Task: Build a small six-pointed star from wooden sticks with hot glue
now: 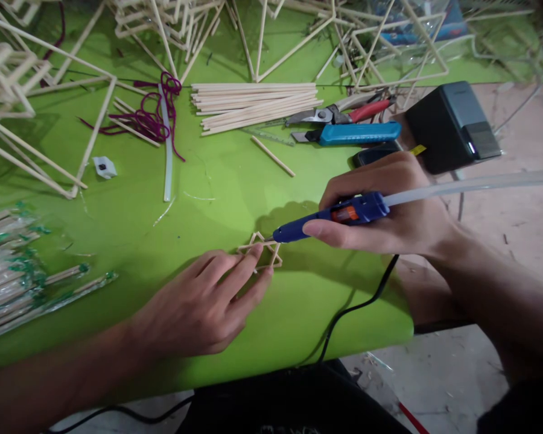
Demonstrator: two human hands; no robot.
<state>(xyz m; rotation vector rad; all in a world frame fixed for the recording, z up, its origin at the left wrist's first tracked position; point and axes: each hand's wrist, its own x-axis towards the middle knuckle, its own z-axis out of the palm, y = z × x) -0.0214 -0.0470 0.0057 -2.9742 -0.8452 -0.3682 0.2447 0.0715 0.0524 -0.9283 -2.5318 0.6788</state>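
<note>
A blue glue gun (298, 228) with a clear glue stick (475, 182) in its back end is gripped in my right hand (380, 211). Its nozzle touches or nearly touches the upper edge of a small frame of short wooden sticks (276, 255), which rests on the green tabletop (298, 301). My left hand (212, 295) has its fingertips on the frame's near and left sides, steadying it; part of the frame is hidden under those fingers. A black cord (335, 322) hangs below my right hand.
Behind lie a bundle of sticks (257, 102), a blue cutter (359, 133), pruning shears (317, 114), purple string (151, 123) and a black box (452, 126). Large stick frames (79, 144) stand at the back and left. Wrapped sticks (13, 289) lie left.
</note>
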